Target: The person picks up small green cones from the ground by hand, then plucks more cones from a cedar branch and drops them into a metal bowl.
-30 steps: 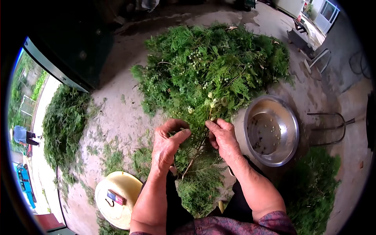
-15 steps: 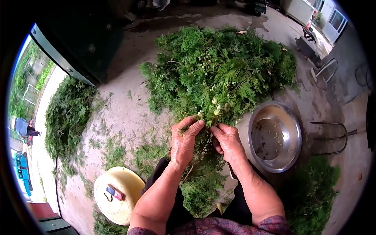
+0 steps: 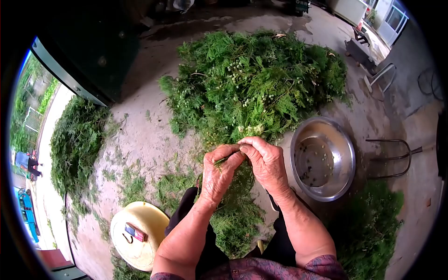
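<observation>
My left hand (image 3: 219, 171) is closed on a green conifer sprig (image 3: 219, 163); a bit of its foliage pokes out between the fingers. Fingertips touching it, my right hand (image 3: 267, 163) is pinched shut at the same spot, and what it grips is hidden behind the fingers. Pale green cones (image 3: 251, 129) show just beyond the fingertips. Past them lies a large heap of conifer branches (image 3: 261, 79) with small round cones. To the right stands a steel basin (image 3: 346, 140) with several small cones scattered on its bottom.
An upturned pale yellow tub (image 3: 135, 252) at lower left carries a red-and-dark phone (image 3: 135, 232). More cut branches lie at left (image 3: 77, 144), between the legs and at lower right (image 3: 373, 228). A bent metal fork-like tool (image 3: 408, 161) lies right of the basin.
My right hand has moved up and inward, so its fingertips now meet the left ones. The cones above the hands are less visible, and the view has shifted slightly.
</observation>
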`<state>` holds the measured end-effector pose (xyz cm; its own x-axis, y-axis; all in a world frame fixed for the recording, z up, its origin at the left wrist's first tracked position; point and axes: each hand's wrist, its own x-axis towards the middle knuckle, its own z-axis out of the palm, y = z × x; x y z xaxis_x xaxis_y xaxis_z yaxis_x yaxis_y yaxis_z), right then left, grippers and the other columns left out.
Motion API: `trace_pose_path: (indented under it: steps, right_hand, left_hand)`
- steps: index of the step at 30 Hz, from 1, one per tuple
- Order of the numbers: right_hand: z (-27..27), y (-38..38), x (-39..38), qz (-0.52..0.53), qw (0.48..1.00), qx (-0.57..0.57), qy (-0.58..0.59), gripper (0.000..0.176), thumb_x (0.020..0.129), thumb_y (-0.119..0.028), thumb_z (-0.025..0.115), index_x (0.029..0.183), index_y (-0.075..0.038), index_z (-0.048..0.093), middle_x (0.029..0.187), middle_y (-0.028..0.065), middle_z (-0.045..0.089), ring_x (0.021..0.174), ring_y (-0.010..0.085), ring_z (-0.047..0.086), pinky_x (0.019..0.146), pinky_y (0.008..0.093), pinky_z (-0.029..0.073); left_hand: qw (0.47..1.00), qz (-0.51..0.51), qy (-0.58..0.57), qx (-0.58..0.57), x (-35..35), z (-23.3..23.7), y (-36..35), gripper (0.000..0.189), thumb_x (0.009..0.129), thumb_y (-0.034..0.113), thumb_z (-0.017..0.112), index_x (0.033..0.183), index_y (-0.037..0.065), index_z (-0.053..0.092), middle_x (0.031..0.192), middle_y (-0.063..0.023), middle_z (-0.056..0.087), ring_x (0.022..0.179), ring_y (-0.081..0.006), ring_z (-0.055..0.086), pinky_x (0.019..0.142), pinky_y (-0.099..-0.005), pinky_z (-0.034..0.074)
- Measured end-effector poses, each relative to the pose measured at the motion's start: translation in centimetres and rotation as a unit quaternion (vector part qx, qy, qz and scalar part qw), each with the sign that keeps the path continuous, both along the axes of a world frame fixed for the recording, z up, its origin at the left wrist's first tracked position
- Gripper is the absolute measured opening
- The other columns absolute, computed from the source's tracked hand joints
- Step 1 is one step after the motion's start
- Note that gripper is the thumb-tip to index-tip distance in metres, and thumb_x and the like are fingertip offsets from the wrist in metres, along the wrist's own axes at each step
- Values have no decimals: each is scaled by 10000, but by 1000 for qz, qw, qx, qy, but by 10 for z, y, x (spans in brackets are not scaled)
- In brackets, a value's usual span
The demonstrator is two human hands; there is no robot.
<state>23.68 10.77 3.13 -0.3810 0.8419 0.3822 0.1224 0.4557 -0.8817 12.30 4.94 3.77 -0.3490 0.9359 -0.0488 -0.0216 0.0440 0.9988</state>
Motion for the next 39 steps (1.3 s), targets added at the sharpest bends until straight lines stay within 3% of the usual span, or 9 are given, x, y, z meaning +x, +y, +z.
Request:
trace_pose_path:
  steps: [3,5,9,13,17,23,26,29,39]
  right_hand:
    - [0,-1,6,36,973,-205,103,144,872,-171,560,900,-38,608,591,13,552,468,78,489,414,216,393]
    - [5,0,10,70,880,-398,249,166,888,-201,540,886,-47,604,569,-9,513,436,52,444,365,195,349]
    - [11,11,27,77,825,-414,377,193,883,-221,544,884,-29,554,685,43,565,487,85,476,402,208,351]
    - [1,21,40,54,784,-461,411,124,844,-129,572,920,-34,544,772,74,584,559,106,527,443,225,381]
    - [-9,11,31,58,874,-425,227,83,838,-96,590,902,-44,596,678,12,574,463,38,488,357,142,360]
    - [-20,1,14,9,980,-197,24,166,774,-77,661,892,9,580,721,70,630,601,117,572,520,252,463]
    - [-16,-2,11,-14,994,-112,-11,180,746,-48,676,882,14,577,761,102,643,688,150,604,615,277,483]
    - [-18,-2,12,-21,988,-150,-36,172,768,-52,659,924,-10,598,746,28,613,601,66,537,512,220,445]
    - [-8,-6,11,-4,995,-77,-59,286,722,13,650,1004,-6,607,846,107,612,771,190,599,658,287,475]
  left_hand:
    - [999,-2,-45,-13,-2,0,1,151,738,94,598,829,-22,629,639,-3,541,604,-90,491,570,-223,381]
    - [982,38,-176,-47,1,6,2,134,732,95,596,799,-17,624,621,-5,532,578,-85,471,549,-224,371]
    - [934,71,-349,-15,-1,-9,7,112,734,98,610,664,37,549,623,-24,539,584,-109,483,559,-231,373]
    - [909,115,-400,-25,-2,1,7,61,792,72,570,758,53,523,675,-29,529,632,-133,503,633,-264,424]
    - [914,121,-386,-16,-5,-7,10,45,817,73,545,804,55,506,693,-31,523,652,-143,504,665,-292,442]
    - [906,95,-413,-21,-6,-21,10,38,822,80,558,827,64,524,721,-30,544,680,-140,520,665,-291,454]
    - [905,112,-409,-25,-1,-15,12,74,823,98,584,868,58,542,781,-37,575,733,-148,550,665,-296,474]
    - [913,70,-400,-34,-4,-22,11,135,822,116,607,933,94,534,882,-55,596,800,-191,583,685,-338,507]
    - [919,87,-382,-33,-3,-16,10,233,791,110,660,967,44,523,862,-66,596,795,-170,579,689,-307,496]
